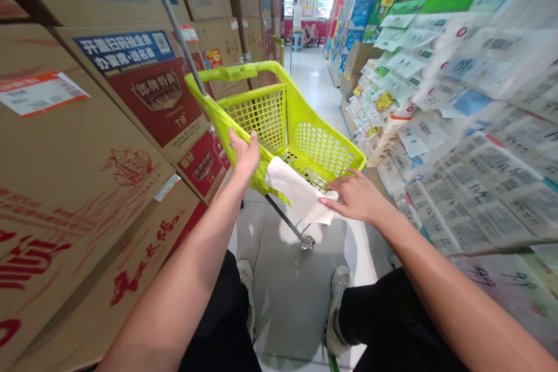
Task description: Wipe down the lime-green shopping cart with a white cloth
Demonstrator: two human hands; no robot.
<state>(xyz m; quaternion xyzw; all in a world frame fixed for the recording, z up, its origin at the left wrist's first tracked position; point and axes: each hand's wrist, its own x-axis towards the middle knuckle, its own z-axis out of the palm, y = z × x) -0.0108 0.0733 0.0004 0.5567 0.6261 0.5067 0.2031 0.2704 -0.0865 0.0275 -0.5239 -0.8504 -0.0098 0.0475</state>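
Note:
A yellow-green plastic rolling shopping basket [320, 148] stands tilted in the aisle in front of me, with a long metal handle [176, 26] rising to the upper left. My left hand [244, 154] grips the basket's near left side, thumb and fingers on either side of its edge. Over the near rim lies a white cloth [299, 189], hanging down outside. My right hand [355, 192] is at the cloth's right end, the thumb on it and the fingers bent over the rim; some fingertips are hidden. Openings in the basket's walls and floor show through.
Stacked cardboard cartons [117, 157] form a wall close on my left. Packs of paper goods [436, 116] fill the right side, with handwritten prices. The tiled floor [307, 81] runs ahead between them to a blue stool [297, 40]. My shoes [337, 308] are below the basket.

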